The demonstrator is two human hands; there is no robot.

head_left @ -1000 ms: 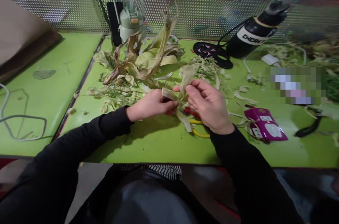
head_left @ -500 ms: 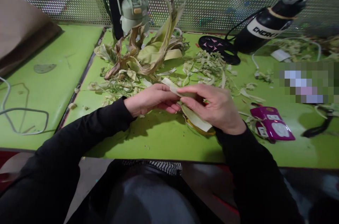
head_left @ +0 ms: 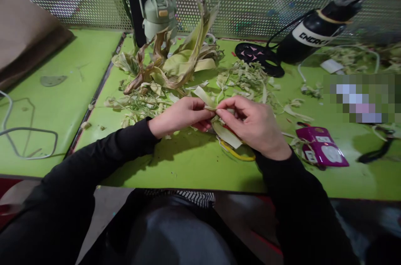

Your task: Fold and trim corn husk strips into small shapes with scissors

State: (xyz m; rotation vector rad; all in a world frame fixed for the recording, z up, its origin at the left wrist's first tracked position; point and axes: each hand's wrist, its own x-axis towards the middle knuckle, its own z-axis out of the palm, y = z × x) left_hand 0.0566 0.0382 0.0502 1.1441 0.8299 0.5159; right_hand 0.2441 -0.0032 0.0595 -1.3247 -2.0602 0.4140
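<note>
Between my two hands is a pale strip of corn husk (head_left: 204, 96), bent across my fingertips. My left hand (head_left: 184, 117) pinches it from the left, thumb on top. From the other side my right hand (head_left: 250, 121) closes thumb and forefinger on it, the fingertips of both hands nearly touching. One flat end of husk hangs down below my right fingers. Under that end lies a yellow loop handle (head_left: 239, 155), perhaps of scissors, mostly covered by my right hand. Beyond my hands rests a heap of corn husks (head_left: 181, 60), some green, some dry and brown.
Husk scraps (head_left: 247, 77) litter the green table (head_left: 175, 169). At the back are a pale green bottle (head_left: 156, 14), a black phone-like slab (head_left: 138, 14) and a black bottle (head_left: 308, 35). A purple device (head_left: 326, 148) lies right; a brown paper bag (head_left: 28, 31) is left.
My right fingertips have drawn closer to my left ones, and the husk is now folded between them. Its lower end has shifted, so more of the yellow loop shows.
</note>
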